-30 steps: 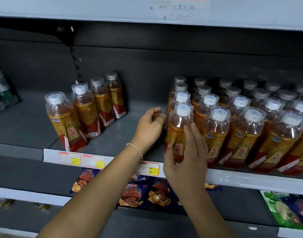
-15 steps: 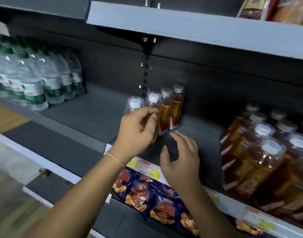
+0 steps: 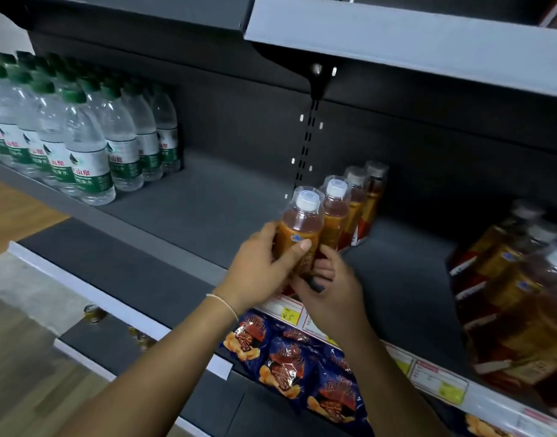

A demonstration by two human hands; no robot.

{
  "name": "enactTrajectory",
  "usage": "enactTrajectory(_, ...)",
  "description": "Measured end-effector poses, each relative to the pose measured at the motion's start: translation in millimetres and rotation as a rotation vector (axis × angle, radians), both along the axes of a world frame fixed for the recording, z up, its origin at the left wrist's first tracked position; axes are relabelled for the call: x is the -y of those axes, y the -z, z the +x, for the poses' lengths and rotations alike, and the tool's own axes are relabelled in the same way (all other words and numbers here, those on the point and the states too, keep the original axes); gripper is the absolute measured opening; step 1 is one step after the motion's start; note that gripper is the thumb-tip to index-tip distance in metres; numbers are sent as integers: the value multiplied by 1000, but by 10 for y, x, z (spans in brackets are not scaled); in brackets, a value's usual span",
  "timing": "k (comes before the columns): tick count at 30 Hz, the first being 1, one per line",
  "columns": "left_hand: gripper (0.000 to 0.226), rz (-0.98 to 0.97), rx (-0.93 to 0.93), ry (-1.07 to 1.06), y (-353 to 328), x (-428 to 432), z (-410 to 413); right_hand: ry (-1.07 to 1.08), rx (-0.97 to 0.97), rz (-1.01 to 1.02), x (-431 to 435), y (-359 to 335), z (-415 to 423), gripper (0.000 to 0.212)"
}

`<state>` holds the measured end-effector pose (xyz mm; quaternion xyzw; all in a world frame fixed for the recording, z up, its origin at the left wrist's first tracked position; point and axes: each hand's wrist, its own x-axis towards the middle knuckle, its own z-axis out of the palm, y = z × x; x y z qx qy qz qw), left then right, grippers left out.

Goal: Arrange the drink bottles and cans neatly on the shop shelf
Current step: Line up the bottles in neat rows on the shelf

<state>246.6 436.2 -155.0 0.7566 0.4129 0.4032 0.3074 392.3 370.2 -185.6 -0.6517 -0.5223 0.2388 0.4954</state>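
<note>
A short row of orange tea bottles with white caps stands on the dark grey shelf [image 3: 207,209]. My left hand [image 3: 261,266] grips the front tea bottle [image 3: 299,227] of that row, thumb across its label. My right hand [image 3: 334,294] is just below and to the right, its fingers curled round the same bottle's lower part. Behind it stand three more tea bottles [image 3: 356,200] in a line toward the back wall. A larger, blurred group of the same tea bottles [image 3: 516,279] fills the shelf at the right.
Green-capped water bottles [image 3: 84,152] stand in rows at the left of the shelf. Bare shelf lies on both sides of the short row. Blue snack bags [image 3: 286,357] lie on the shelf below, behind price tags [image 3: 286,307]. An upper shelf [image 3: 397,36] overhangs.
My view has swung left. Both hands left the right-hand group and moved to the short row; the left now grips its front bottle and the right has closed on its lower part.
</note>
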Motion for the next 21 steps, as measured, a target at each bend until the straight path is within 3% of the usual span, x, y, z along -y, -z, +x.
enactTrajectory(4, 62, 143, -71, -85, -16, 63, 108, 0, -41, -24, 1, -7, 77, 43)
enactTrajectory(11, 70, 377, -196, -125, -98, 404, 440, 32, -86, -16, 184, 74, 298, 54)
enactTrajectory(17, 59, 225, -86, -47, -107, 589, 849, 144, 23, 30, 441, 149, 710, 32)
enactTrajectory(21, 49, 62, 72, 113, -47, 631, 1190, 209, 82, 45, 608, 155, 991, 44)
